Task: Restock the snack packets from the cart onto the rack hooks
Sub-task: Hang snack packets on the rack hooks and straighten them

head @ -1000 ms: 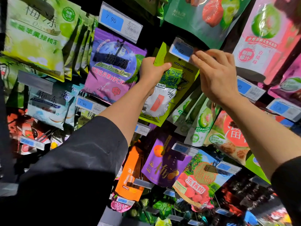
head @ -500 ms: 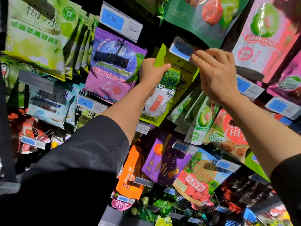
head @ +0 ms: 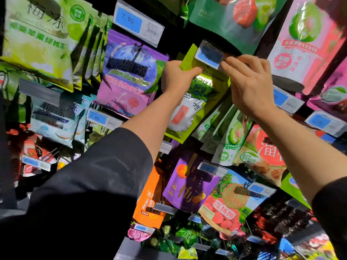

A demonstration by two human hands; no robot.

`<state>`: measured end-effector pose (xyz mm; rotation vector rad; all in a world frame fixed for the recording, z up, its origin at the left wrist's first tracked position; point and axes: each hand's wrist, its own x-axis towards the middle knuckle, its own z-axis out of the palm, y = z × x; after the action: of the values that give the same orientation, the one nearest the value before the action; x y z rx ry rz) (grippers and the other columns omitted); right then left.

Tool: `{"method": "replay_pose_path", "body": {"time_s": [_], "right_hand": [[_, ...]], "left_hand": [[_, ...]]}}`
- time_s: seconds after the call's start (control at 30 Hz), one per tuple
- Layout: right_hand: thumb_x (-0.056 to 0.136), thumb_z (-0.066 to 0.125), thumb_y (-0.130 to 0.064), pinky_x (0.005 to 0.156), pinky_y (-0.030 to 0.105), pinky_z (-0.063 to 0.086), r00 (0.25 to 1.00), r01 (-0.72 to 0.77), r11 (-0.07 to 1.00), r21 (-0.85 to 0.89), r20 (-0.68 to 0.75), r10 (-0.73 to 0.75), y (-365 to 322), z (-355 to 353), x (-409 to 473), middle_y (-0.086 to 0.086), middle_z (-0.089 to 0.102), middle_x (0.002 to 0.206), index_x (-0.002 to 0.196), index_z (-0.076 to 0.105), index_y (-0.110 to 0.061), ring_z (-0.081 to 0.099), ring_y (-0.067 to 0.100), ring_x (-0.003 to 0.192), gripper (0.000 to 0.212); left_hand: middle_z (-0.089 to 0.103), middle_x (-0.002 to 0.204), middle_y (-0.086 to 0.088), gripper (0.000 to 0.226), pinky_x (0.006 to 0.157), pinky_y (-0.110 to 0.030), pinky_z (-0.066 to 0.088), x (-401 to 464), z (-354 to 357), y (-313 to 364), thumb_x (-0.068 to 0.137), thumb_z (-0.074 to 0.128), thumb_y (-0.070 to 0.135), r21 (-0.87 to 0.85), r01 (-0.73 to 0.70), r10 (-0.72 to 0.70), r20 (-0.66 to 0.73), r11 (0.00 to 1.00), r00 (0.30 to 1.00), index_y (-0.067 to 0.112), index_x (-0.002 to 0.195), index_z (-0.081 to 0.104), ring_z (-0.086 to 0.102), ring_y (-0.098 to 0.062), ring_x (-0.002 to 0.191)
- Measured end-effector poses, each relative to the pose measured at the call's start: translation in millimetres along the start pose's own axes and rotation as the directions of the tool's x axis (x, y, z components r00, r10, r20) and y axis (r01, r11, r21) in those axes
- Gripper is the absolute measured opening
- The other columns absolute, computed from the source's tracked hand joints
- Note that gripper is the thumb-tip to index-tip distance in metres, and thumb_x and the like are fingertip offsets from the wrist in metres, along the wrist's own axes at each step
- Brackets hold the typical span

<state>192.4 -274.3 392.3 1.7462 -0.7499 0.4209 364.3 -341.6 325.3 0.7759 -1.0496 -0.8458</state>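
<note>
A lime-green snack packet [head: 195,107] with a white burst and a red patch hangs tilted at the rack's middle. My left hand [head: 175,78] grips its top left corner, thumb across the front. My right hand [head: 247,85] reaches in from the right, and its fingertips pinch the blue price tag [head: 210,54] at the end of the hook above the packet. The hook itself is hidden behind the tag and my fingers. The cart is out of view.
Packets crowd the rack all round: a purple packet [head: 131,76] to the left, light green ones [head: 37,38] at top left, a pink one [head: 308,40] at top right, green-and-white packets [head: 229,134] just below. Blue price tags [head: 138,20] jut out from the hooks.
The view has drifted slightly. Both hands stay at the hook: the left keeps its hold on the lime-green packet, the right stays on the price tag.
</note>
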Motion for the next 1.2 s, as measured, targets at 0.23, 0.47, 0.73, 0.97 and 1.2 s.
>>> {"method": "replay_pose_path", "body": {"time_s": [0.23, 0.47, 0.73, 0.97, 1.2], "right_hand": [[0.100, 0.044, -0.014, 0.085, 0.034, 0.033, 1.000, -0.004, 1.000, 0.000, -0.006, 0.004, -1.6, 0.7, 0.8, -0.004, 0.062, 0.128, 0.121, 0.064, -0.014, 0.056, 0.026, 0.110, 0.029], [0.101, 0.043, -0.015, 0.086, 0.035, 0.034, 1.000, 0.001, 1.000, 0.005, -0.014, -0.001, -1.1, 0.0, 0.2, -0.004, 0.062, 0.128, 0.121, 0.064, -0.014, 0.056, 0.026, 0.110, 0.029], [0.100, 0.047, -0.013, 0.085, 0.035, 0.036, 1.000, -0.009, 1.000, 0.004, -0.021, 0.009, -2.6, 1.2, 1.1, -0.004, 0.063, 0.127, 0.120, 0.065, -0.014, 0.057, 0.027, 0.109, 0.027], [0.100, 0.046, -0.013, 0.085, 0.036, 0.036, 1.000, -0.010, 1.000, 0.029, -0.026, 0.011, -4.9, -1.0, 1.0, -0.001, 0.063, 0.127, 0.121, 0.065, -0.012, 0.057, 0.028, 0.109, 0.028], [0.097, 0.049, -0.011, 0.087, 0.037, 0.037, 0.999, -0.032, 0.998, 0.046, 0.025, 0.030, -7.9, -2.1, -15.7, 0.001, 0.059, 0.134, 0.125, 0.062, -0.010, 0.055, 0.026, 0.116, 0.031]], "left_hand": [[0.051, 0.049, 0.011, 0.036, 0.055, -0.025, 0.038, -7.9, 1.3, -11.1, 0.072, 0.080, 0.028, -0.042, -0.004, 0.003, -0.030, 0.999, 1.000, 0.021, 0.051, 0.052, 0.044, -0.012, 0.049], [0.053, 0.058, 0.001, 0.026, 0.057, -0.032, 0.036, 4.1, 2.1, -6.2, 0.064, 0.076, 0.032, -0.071, 0.021, -0.025, -0.050, 0.997, 0.998, 0.013, 0.064, 0.059, 0.043, -0.015, 0.056], [0.053, 0.062, -0.002, 0.039, 0.057, -0.033, 0.036, 7.3, 2.6, -17.5, 0.060, 0.074, 0.037, -0.060, 0.050, -0.053, -0.060, 0.997, 0.997, 0.002, 0.069, 0.060, 0.042, -0.016, 0.057], [0.068, 0.078, 0.001, 0.007, 0.056, -0.024, 0.039, 20.4, 4.7, -31.5, 0.081, 0.068, 0.016, 0.213, 0.097, -0.092, -0.038, 0.972, 0.995, 0.017, 0.088, 0.070, 0.054, -0.020, 0.066], [0.064, 0.121, -0.005, 0.039, 0.096, -0.033, 0.047, -4.5, -5.9, -56.6, 0.085, 0.064, 0.005, 0.045, 0.119, -0.109, -0.170, 0.992, 0.979, 0.012, 0.123, 0.059, 0.059, -0.019, 0.110]]}}
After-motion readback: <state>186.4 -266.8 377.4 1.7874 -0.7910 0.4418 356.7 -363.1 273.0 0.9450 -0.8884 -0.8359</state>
